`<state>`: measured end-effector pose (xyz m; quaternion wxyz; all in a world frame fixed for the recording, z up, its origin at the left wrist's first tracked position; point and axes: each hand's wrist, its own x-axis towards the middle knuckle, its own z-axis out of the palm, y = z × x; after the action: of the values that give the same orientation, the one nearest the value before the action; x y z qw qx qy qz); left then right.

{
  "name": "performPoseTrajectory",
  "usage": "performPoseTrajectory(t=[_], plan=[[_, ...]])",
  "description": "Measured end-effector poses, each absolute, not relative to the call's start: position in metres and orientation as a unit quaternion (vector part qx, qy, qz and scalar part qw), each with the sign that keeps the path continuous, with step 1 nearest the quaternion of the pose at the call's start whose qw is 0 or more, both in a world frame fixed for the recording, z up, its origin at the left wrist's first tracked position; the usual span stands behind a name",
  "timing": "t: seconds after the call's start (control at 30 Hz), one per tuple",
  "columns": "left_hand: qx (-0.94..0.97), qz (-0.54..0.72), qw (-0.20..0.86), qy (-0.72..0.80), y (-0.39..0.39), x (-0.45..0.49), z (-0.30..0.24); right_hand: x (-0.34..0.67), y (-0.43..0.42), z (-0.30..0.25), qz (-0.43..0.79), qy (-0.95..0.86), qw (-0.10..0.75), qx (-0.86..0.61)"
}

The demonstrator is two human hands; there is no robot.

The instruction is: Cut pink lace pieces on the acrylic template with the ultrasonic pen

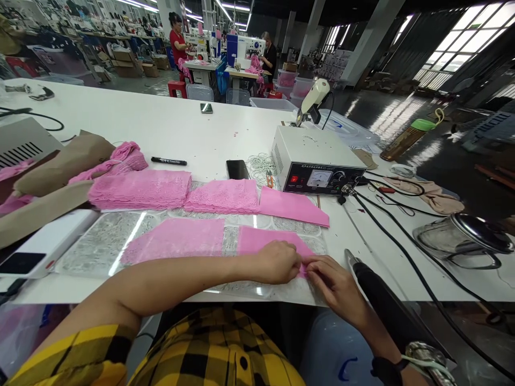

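Note:
A flat piece of pink fabric [263,239] lies on a clear patterned mat [100,246] at the front of the white table. My left hand [281,261] is closed over its right part, fingers curled at the cloth. Close beside it, my right hand [336,281] pinches the same piece near its right tip; the fingertips partly hide the cloth. To the left is a pink lace piece [177,238]. Behind lie two stacks of pink lace, a larger stack [140,188] and a smaller stack [222,195], then a plain pink stack [293,205].
A black-handled tool [386,300] with a metal tip lies right of my right hand, cabled toward a control box [322,161]. A glass mug [462,241] stands far right. A phone [237,169], a marker [169,161] and a white device [52,241] are also on the table.

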<state>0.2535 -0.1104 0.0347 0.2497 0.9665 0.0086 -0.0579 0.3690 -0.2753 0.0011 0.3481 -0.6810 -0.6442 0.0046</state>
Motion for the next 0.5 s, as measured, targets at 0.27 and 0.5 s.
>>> performPoseTrajectory(t=[0.27, 0.5], plan=[[0.915, -0.046, 0.395, 0.062, -0.099, 0.253, 0.033, 0.37, -0.275, -0.006, -0.155, -0.621, 0.316, -0.7], [0.815, -0.035, 0.566, 0.123, -0.091, 0.247, 0.035, 0.364, -0.262, 0.0, -0.224, -0.569, 0.286, -0.738]])
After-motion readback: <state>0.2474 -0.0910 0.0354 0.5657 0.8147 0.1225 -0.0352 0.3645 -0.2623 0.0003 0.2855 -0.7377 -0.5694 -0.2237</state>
